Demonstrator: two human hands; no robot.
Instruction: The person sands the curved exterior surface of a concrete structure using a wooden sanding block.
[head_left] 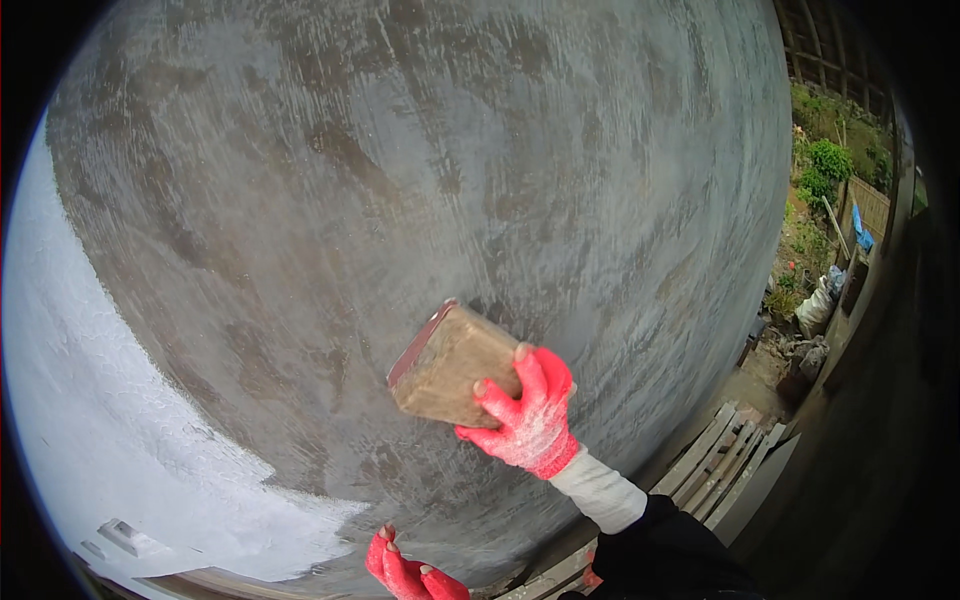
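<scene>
My right hand [528, 412], in a pink-red work glove with bare fingertips, is closed round one end of a brown sanding block [462, 368]. A dark red sheet shows along the block's upper left edge. The block is tilted against a large grey, streaked wall [330, 200]; I cannot tell how much of its face touches. At the lower edge my left hand [410, 575], gloved alike, shows only its fingers. They are loosely curved and apart, with nothing seen in them, in front of the lower wall.
A white-coated area [150, 430] covers the wall's left and lower left, with a small box-like fitting [125, 537] low on it. Wooden planks [722, 462] lie at the lower right. Beyond the wall's right side are green plants [828, 165], a white sack [815, 310] and a fence.
</scene>
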